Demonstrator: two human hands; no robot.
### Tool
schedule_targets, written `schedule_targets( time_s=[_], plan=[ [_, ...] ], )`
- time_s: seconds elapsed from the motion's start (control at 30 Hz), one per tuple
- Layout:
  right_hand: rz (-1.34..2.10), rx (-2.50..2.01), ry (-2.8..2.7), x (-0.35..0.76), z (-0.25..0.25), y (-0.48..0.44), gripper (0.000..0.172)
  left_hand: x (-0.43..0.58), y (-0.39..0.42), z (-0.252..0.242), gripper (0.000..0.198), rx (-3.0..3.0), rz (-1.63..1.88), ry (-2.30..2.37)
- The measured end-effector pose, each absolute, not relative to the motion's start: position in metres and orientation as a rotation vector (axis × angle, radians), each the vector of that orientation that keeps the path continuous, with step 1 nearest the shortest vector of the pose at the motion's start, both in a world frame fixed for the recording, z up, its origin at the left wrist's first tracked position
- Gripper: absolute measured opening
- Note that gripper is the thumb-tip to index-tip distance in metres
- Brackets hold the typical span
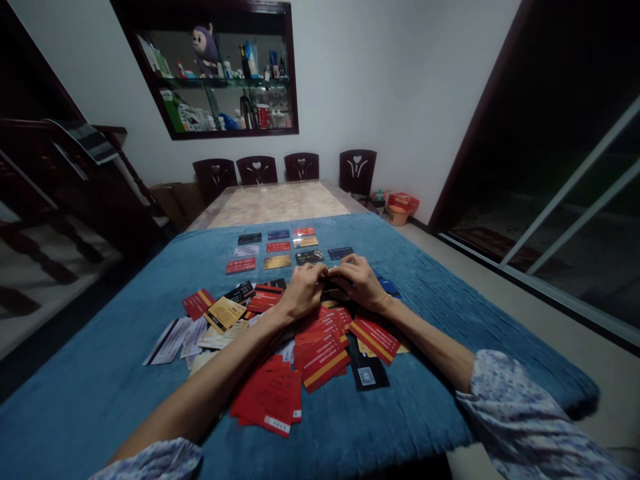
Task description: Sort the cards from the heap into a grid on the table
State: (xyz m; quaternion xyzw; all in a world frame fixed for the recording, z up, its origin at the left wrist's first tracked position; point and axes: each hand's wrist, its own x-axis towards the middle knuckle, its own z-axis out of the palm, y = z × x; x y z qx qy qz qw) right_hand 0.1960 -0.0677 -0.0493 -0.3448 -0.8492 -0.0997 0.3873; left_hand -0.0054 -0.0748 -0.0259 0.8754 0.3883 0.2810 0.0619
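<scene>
My left hand (306,287) and my right hand (361,281) meet over the middle of a spread of cards, fingers curled and fingertips pinched close together. Between them shows what looks like a dark card (334,291), mostly covered by the fingers; whether it is one or several I cannot tell. Below my hands lie fanned red cards (320,350), more red cards (273,393) with white ends, and a black card (369,373) with a square code. Left of my left forearm are a gold card (225,313) and white cards (170,340). A blue card (388,287) lies beside my right hand.
Beyond my hands, cards lie in spaced rows, among them a gold card (277,262), a black card (309,257) and a dark blue card (341,253). A blue cloth (430,413) covers the near table. Chairs (357,170) stand at the far end.
</scene>
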Motion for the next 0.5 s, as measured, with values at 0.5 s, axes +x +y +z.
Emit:
schedule_targets(
  time_s=[0.5],
  plan=[
    [-0.323, -1.175, -2.295, 0.207, -0.050, -0.076, 0.042, -0.007, -0.078, -0.022, 0.037, 2.691, 0.693, 1.403]
  ],
)
